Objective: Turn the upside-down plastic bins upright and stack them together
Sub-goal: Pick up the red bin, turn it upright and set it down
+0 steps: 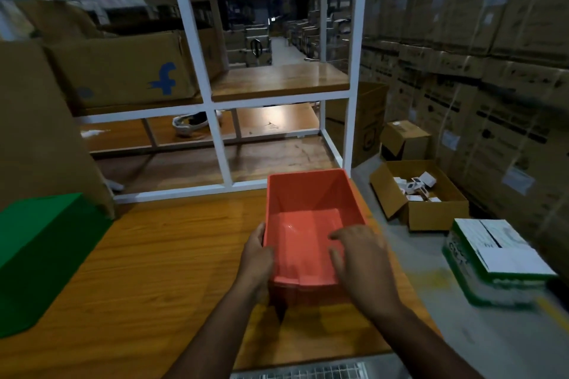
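An orange plastic bin (308, 194) stands upright, open side up, near the right end of the wooden table (160, 271). My left hand (257, 255) grips its near left rim. Over the bin's near right corner my right hand (363, 261) hovers with fingers spread; whether it touches the rim I cannot tell. A green plastic bin (40, 249) lies upside down at the table's left edge, well apart from both hands.
A white metal shelf frame (221, 144) rises along the table's far edge, with a cardboard box (123, 71) on it. On the floor to the right sit an open carton (431, 212) of small items and a green-and-white box (492, 261). Stacked cartons line the right wall.
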Tool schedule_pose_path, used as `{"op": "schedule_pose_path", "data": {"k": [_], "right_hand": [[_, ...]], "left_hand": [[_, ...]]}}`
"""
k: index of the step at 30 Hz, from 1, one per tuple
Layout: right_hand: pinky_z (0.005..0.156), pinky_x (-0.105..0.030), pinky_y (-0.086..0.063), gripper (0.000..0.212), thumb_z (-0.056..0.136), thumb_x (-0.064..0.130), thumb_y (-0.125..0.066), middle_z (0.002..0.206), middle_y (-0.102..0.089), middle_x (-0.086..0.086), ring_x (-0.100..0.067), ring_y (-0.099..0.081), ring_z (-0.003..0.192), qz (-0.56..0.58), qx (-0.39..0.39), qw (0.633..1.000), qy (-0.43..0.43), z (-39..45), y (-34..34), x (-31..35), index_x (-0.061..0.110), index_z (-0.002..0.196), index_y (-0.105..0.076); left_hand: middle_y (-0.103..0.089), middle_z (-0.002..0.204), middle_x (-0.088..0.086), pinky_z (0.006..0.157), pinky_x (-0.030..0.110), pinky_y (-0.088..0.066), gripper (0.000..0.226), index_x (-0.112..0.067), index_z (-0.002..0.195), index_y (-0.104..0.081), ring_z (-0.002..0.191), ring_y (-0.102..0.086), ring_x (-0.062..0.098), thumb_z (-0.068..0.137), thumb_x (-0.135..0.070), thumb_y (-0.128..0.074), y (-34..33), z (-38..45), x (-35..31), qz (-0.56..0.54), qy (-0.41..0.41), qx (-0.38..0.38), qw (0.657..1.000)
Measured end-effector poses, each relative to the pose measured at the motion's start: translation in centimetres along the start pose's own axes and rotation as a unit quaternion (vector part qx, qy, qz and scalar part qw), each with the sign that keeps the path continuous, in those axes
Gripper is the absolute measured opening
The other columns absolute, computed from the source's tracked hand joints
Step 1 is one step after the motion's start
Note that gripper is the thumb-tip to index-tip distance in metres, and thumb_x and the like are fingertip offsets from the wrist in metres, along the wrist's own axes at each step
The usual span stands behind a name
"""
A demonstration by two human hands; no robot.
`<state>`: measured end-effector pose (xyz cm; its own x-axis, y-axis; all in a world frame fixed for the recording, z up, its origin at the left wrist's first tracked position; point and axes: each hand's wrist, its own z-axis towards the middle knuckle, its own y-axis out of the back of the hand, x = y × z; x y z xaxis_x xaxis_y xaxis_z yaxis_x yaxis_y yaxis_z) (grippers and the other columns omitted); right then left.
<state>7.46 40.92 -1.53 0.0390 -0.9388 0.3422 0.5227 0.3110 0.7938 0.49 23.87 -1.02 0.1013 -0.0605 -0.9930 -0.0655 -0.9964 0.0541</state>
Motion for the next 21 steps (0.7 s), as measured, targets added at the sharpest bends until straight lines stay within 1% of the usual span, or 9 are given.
{"op": "schedule_pose_path", "data": {"k": [3,4,6,8,11,14,16,19,21], "right_hand": [[0.091,-0.041,-0.040,0.023,0.084,0.030,-0.067,0.108,-0.064,0.004,-0.021,-0.054,0.110,-0.029,0.008,0.994,-0.110,0.1,0.5,-2.7,0.024,0.106,-0.065],[0.090,-0.041,-0.042,0.024,0.085,0.029,-0.067,0.108,-0.064,0.001,-0.023,-0.054,0.110,-0.021,0.016,0.993,-0.115,0.0,0.3,-3.2,0.021,0.107,-0.066],[0.091,-0.038,-0.045,0.025,0.086,0.026,-0.066,0.108,-0.063,-0.004,-0.024,-0.051,0.110,-0.004,0.028,0.994,-0.107,-0.4,-0.1,-3.7,0.015,0.109,-0.066],[0.092,-0.037,-0.045,0.025,0.087,0.025,-0.065,0.108,-0.063,-0.006,-0.023,-0.050,0.109,-0.001,0.025,0.994,-0.104,-0.7,-0.3,-3.8,0.013,0.109,-0.067],[0.091,-0.039,-0.044,0.024,0.087,0.028,-0.064,0.106,-0.063,-0.004,-0.023,-0.052,0.107,-0.019,0.020,0.994,-0.108,-0.7,-0.1,-3.7,0.017,0.108,-0.067],[0.092,-0.038,-0.043,0.022,0.087,0.027,-0.064,0.105,-0.064,0.000,-0.021,-0.055,0.107,-0.002,0.015,0.997,-0.076,-0.2,-0.1,-3.2,0.019,0.107,-0.067],[0.091,-0.036,-0.044,0.020,0.087,0.024,-0.064,0.104,-0.065,0.001,-0.019,-0.054,0.106,0.036,0.011,0.998,-0.046,0.3,-0.2,-2.1,0.018,0.106,-0.066],[0.087,-0.036,-0.046,0.019,0.086,0.023,-0.064,0.102,-0.064,0.000,-0.020,-0.054,0.103,0.082,0.016,0.996,0.005,1.2,-1.0,0.5,0.017,0.105,-0.066],[0.087,-0.037,-0.046,0.019,0.085,0.023,-0.062,0.101,-0.065,-0.001,-0.022,-0.055,0.102,0.107,0.031,0.993,0.044,1.7,-2.1,2.8,0.017,0.103,-0.066]], "left_hand": [[-0.068,0.103,-0.011,0.066,0.026,-0.058,0.031,-0.038,0.112,-0.056,0.086,-0.069,0.006,0.098,-0.011,-0.053,-0.6,-0.6,0.3,0.020,-0.006,-0.004,1.000],[-0.066,0.105,-0.014,0.071,0.028,-0.058,0.033,-0.041,0.114,-0.052,0.090,-0.067,0.005,0.099,-0.011,-0.051,-0.9,-0.8,0.5,0.029,-0.008,-0.003,1.000],[-0.063,0.107,-0.017,0.078,0.030,-0.058,0.041,-0.041,0.127,-0.047,0.096,-0.064,0.003,0.100,-0.010,-0.048,-1.4,-1.1,0.9,0.041,-0.012,-0.006,0.999],[-0.063,0.113,-0.014,0.084,0.033,-0.058,0.047,-0.038,0.137,-0.045,0.101,-0.063,0.004,0.100,-0.009,-0.047,-1.5,-0.9,1.2,0.042,-0.015,-0.016,0.999],[-0.063,0.125,-0.007,0.096,0.043,-0.055,0.048,-0.040,0.135,-0.044,0.111,-0.063,0.011,0.097,-0.010,-0.050,-1.4,-0.9,1.5,0.063,-0.027,-0.025,0.997],[-0.048,0.149,-0.004,0.107,0.037,-0.045,0.059,-0.028,0.150,-0.036,0.132,-0.049,0.014,0.096,-0.020,-0.057,-0.9,-1.1,2.1,0.111,-0.043,-0.043,0.992],[-0.040,0.154,-0.005,0.106,0.030,-0.040,0.066,-0.026,0.155,-0.028,0.139,-0.040,0.015,0.096,-0.027,-0.059,-0.2,-1.3,2.3,0.134,-0.044,-0.050,0.989],[-0.034,0.158,-0.006,0.115,0.037,-0.035,0.069,-0.029,0.154,-0.028,0.144,-0.034,0.016,0.094,-0.034,-0.062,1.7,-1.6,2.6,0.148,-0.057,-0.059,0.986],[-0.036,0.158,-0.006,0.116,0.036,-0.034,0.066,-0.028,0.153,-0.031,0.143,-0.035,0.012,0.094,-0.032,-0.062,3.8,-1.8,2.9,0.152,-0.065,-0.075,0.983]]}}
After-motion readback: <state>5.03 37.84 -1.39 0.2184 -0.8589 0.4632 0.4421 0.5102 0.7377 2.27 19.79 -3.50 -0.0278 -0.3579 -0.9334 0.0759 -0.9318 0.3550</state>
